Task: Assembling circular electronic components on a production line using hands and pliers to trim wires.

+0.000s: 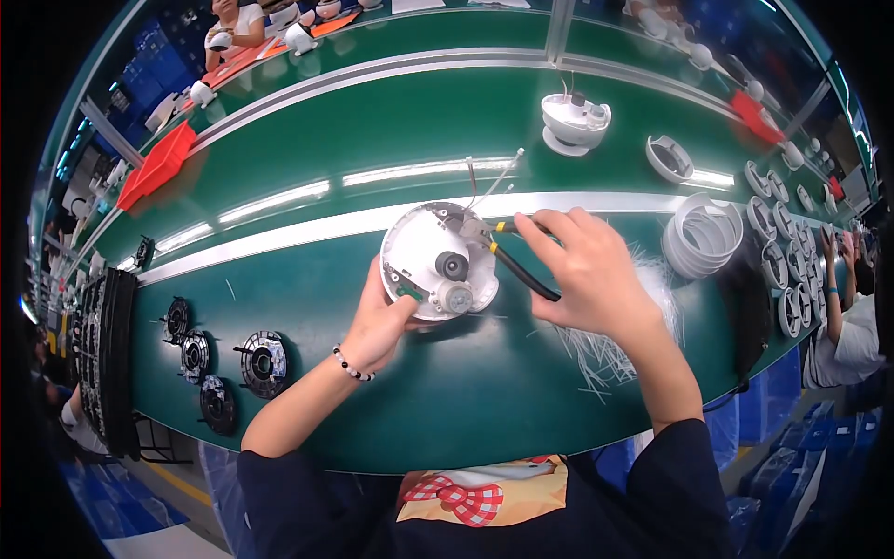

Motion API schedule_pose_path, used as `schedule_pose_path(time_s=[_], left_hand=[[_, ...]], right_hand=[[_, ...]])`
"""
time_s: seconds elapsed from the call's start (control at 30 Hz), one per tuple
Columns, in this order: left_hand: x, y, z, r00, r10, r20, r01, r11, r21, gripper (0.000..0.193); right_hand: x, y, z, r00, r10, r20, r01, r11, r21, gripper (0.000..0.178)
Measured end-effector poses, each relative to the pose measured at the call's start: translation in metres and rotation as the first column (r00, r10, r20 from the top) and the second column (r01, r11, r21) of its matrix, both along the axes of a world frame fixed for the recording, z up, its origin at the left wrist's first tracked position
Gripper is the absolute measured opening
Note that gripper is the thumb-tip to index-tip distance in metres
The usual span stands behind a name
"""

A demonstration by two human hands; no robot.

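My left hand is closed around the lower left rim of a white round plastic housing, held above the green bench. A black lens, a clear round part and a small green board piece sit in it. In my right hand is a pair of cutting pliers with black handles and yellow bands. The handles are spread, and the jaws lie at the housing's upper right edge, near thin wires that stick up from it. Whether the jaws touch a wire or tie is too small to tell.
White plastic strips lie piled under my right forearm. Stacked white rings and several white shells stand right; black round parts lie left. Beyond are a similar white assembly and a red tray. Other people work nearby.
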State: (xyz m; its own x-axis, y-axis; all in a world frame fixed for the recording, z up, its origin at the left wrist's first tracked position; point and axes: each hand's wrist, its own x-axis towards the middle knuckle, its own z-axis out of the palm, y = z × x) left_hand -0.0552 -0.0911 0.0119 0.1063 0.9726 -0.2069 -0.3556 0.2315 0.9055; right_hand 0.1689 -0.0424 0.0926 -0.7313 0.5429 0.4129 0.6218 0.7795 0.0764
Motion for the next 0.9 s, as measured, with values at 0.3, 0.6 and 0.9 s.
schedule_pose_path(time_s=[0.3,0.6,0.9], left_hand=[[0.003,0.004,0.0,1.0,-0.011,0.002,0.011,1.0,-0.006,0.061],[0.001,0.024,-0.003,0.993,0.011,0.119,-0.006,0.999,-0.036,0.066],[-0.039,0.176,-0.042,0.836,0.258,0.484,-0.285,0.958,-0.019,0.029]], right_hand=[[0.006,-0.001,-0.001,0.999,-0.02,0.037,0.023,0.996,-0.083,0.055],[0.036,-0.005,-0.002,0.918,0.075,-0.39,-0.171,0.961,-0.218,0.063],[0.015,-0.058,-0.06,0.821,0.088,-0.564,-0.509,0.561,-0.652,0.062]])
